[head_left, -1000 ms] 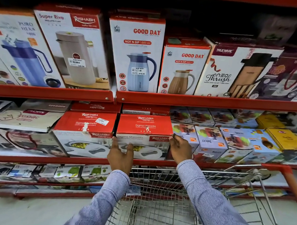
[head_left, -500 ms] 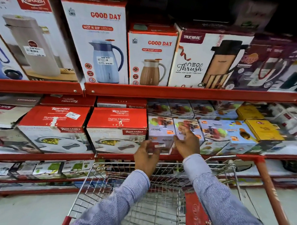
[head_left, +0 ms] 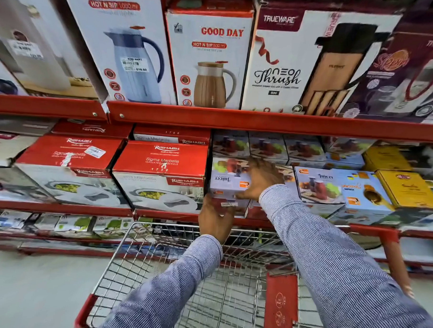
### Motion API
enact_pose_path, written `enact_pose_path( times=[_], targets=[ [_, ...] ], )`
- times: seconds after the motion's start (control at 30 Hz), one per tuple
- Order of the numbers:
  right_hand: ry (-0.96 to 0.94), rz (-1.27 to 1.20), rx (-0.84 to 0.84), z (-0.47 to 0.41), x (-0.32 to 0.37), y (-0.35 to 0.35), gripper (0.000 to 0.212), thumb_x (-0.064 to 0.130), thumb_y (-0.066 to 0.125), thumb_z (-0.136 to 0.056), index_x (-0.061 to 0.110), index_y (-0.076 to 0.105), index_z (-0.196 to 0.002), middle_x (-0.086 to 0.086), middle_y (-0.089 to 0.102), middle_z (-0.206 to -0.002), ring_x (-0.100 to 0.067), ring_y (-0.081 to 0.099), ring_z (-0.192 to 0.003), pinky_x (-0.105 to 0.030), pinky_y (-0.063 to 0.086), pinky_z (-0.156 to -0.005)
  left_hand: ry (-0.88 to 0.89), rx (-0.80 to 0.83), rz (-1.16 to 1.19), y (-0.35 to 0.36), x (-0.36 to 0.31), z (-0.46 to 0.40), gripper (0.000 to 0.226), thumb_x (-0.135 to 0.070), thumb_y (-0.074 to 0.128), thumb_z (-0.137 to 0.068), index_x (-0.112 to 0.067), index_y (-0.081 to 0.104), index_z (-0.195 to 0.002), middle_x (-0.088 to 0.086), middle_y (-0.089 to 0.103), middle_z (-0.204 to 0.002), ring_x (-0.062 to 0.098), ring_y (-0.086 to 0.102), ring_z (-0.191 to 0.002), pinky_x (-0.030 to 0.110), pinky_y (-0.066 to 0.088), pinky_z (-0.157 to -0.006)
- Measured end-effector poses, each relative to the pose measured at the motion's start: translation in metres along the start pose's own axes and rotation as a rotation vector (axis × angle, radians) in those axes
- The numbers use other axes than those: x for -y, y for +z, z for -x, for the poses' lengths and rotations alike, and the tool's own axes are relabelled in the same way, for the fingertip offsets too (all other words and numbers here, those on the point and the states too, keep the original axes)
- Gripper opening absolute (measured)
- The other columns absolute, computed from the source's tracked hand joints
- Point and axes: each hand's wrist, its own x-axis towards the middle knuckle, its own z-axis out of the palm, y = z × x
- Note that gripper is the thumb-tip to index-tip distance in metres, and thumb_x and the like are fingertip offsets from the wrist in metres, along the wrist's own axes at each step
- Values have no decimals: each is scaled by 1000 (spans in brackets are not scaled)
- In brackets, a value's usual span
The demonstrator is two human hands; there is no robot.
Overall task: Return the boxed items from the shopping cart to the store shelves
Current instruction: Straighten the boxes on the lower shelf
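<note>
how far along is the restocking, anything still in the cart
Done: the red casserole box sits squared on the middle shelf, no hand on it. In hand: both hands are at a Juicer box at the shelf front, right hand on top, left hand at its lower front. Left: the visible part of the shopping cart shows bare wire, no boxes, so this looks like the last one.

A single head-worn wide-angle view faces the store shelves (head_left: 274, 123) squarely from close range, tilted slightly downward. The shopping cart (head_left: 122, 246) fills the bottom of the frame, just in front of the shelves, and straight edges bow outward.
</note>
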Motion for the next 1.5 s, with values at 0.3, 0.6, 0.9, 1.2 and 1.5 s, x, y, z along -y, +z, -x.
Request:
enact_pose_path(
  times=[0.3, 0.6, 0.9, 1.2, 1.5],
  targets=[
    [-48, -34, -16, -5, -15, 3, 115, 74, 72, -50, 21, 34, -145, -6, 39, -153, -31, 30, -141, -52, 18, -119, 70, -16, -65, 6, -1, 6, 65, -19, 61, -88, -8, 31, -145, 12, 68, -123, 33, 65, -111, 31, 45, -89],
    [-100, 117, -67, 4, -5, 1, 83, 89, 46, -60, 38, 56, -125, 2, 62, -130, -35, 31, -137, -68, 1, -114, 49, 3, -27, 5, 4, 5, 66, -23, 64, -86, -13, 35, -145, 6, 69, -121, 27, 63, -112, 25, 41, -89],
    [-39, 21, -61, -9, 0, -3, 115, 96, 41, -50, 18, 42, -134, -12, 50, -142, -39, 37, -135, -69, 7, -114, 79, -12, -53, 2, 5, 6, 65, -19, 62, -88, -13, 34, -146, 8, 71, -115, 19, 64, -90, 25, 47, -89],
    [67, -87, -143, -25, -1, -1, 107, 97, 20, -58, 22, 46, -130, -14, 68, -116, -34, 59, -113, -54, 38, -106, 62, 37, 86, 5, 5, 12, 87, -39, 65, -83, -11, 19, -151, 9, 67, -125, 24, 66, -109, 21, 40, -85],
    [79, -41, -60, -30, -3, -17, 72, 73, 39, -76, 15, 52, -117, -13, 64, -120, -37, 49, -117, -51, 33, -102, 142, 44, 100, 4, 13, 14, 98, -57, 56, -72, -18, 18, -153, 7, 66, -127, 21, 67, -107, 26, 48, -89]
  ],
)
